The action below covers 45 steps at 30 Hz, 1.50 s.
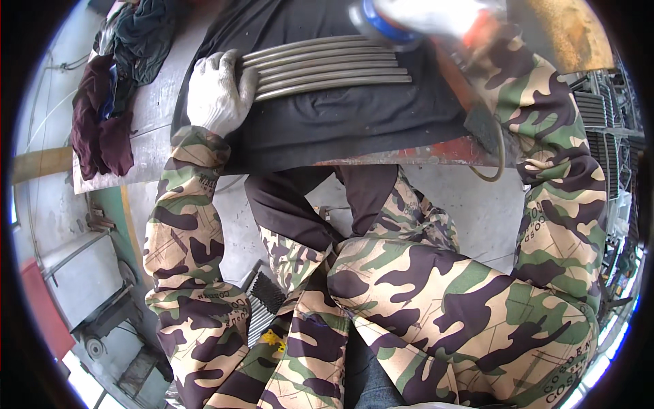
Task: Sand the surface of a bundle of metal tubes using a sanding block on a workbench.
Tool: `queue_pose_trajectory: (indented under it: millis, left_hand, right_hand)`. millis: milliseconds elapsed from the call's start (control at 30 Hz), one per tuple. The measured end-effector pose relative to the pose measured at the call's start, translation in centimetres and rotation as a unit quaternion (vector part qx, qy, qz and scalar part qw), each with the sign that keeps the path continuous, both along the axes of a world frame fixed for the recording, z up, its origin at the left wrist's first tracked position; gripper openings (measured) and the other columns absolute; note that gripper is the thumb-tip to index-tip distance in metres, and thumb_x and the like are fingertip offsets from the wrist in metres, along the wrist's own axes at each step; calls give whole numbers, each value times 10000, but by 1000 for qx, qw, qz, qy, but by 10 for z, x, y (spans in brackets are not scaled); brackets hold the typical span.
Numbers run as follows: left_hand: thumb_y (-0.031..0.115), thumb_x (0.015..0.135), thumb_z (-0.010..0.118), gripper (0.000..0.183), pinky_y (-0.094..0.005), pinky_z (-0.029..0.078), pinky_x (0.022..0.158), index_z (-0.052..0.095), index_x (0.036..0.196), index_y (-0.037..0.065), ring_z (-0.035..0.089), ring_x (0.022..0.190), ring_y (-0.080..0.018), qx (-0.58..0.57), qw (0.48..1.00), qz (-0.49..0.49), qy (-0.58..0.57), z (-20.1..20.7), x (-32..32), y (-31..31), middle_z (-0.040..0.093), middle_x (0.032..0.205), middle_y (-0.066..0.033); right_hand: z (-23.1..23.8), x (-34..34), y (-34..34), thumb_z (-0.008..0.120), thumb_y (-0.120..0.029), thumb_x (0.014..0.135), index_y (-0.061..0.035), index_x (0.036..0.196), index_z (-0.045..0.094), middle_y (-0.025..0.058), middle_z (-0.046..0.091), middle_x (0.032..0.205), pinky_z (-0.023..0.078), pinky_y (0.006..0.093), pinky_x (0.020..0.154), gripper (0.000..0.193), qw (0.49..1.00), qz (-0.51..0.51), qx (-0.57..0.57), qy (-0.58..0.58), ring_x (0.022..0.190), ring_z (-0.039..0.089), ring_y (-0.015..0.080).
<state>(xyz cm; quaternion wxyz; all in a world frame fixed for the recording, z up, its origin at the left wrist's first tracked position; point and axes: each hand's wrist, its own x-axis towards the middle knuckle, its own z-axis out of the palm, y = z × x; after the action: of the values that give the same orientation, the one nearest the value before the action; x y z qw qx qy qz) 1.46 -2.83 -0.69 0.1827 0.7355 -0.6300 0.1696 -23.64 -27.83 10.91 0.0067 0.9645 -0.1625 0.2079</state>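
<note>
Several grey metal rods (334, 66) lie side by side on a black cloth (340, 123) spread over the bench. My left hand (221, 92), in a white knit glove, closes over their left ends and covers them. Past the far right of the rods, my right hand (443, 15) is smeared by motion, with white and orange showing. It grips a round blue-and-grey object (385, 24), too blurred for its kind to be told. That object hovers at or just above the rods' far right ends; contact cannot be made out.
Dark crumpled cloths (109, 123) lie at the bench's left end. A dark pad (482, 128) and a looped hose (499, 160) are at the right front edge, beside my right sleeve. Racks of metal pieces (603, 146) stand further right. My legs are below the bench.
</note>
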Motion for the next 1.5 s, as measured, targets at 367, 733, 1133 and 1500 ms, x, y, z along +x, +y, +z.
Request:
queue_pose_trajectory:
  millis: [367,733,1133,1500]
  left_hand:
    - [333,905,651,422,-494,431,954,633,1181,15,610,1041,-350,-26,996,3,-85,-2,2,-11,653,1114,-152]
    - [410,922,655,508,-537,405,1029,658,1258,29,617,1153,-325,-7,994,60,-90,-10,-4,-6,678,1215,-134]
    - [452,935,632,526,-523,392,1031,670,1264,44,609,1155,-314,-32,989,66,-131,-15,-3,-5,677,1227,-123]
    - [463,935,616,518,-535,396,1046,678,1269,72,605,1188,-303,-18,990,87,-108,-17,-3,-6,678,1250,-108]
  right_hand:
    - [-43,26,22,640,-262,866,-54,924,671,224,651,869,557,527,690,218,997,33,-55,51,828,686,409]
    - [-36,42,53,620,-244,872,-54,921,657,219,657,909,551,544,712,199,996,14,0,89,845,680,417]
    - [-38,25,49,646,-294,865,-43,935,669,254,667,932,562,533,741,262,996,4,-9,85,836,692,450]
    - [-26,22,52,642,-331,866,-34,972,671,265,683,961,567,523,794,316,989,-37,41,140,897,696,459]
